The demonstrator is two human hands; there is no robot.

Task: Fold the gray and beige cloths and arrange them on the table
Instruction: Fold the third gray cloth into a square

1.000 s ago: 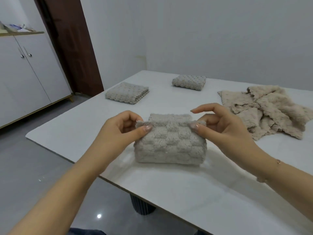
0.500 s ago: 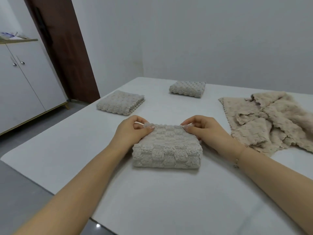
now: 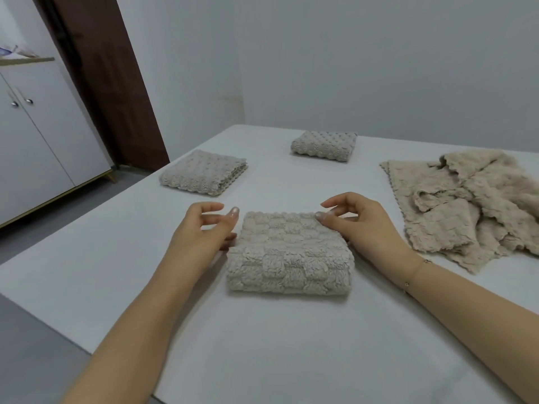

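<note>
Three gray cloths lie folded on the white table (image 3: 291, 354), and one heap of beige cloths (image 3: 472, 211) lies unfolded toward its right edge.

Head view, against the earlier pictures: a second ago both hands held the nearest gray cloth (image 3: 290, 255) raised, pinching its upper corners. Half a second ago it lay flat with both hands pressing its far edge. Now it rests flat as a thick folded block in the middle of the table, toward the near edge, and the hands have drawn apart to its far corners.

Left hand (image 3: 204, 231): it stands just beside the cloth's left side, fingers loosely curled and holding nothing. The thumb tip hovers at the far left corner; whether the lower fingers touch the cloth's side cannot be told.

Right hand (image 3: 361, 225): the thumb tip rests on the far right corner of the cloth, the forefinger is lifted above it, and the remaining fingers lie against the right side. No pinch is visible.

A second folded gray cloth (image 3: 204, 174) lies near the table's left edge; a third (image 3: 324, 145) lies near the far edge. Both are well apart from the hands. The beige heap lies just beyond the right wrist.

No containers stand on the table. A white cabinet (image 3: 38, 147) with closed doors stands left of it.
</note>
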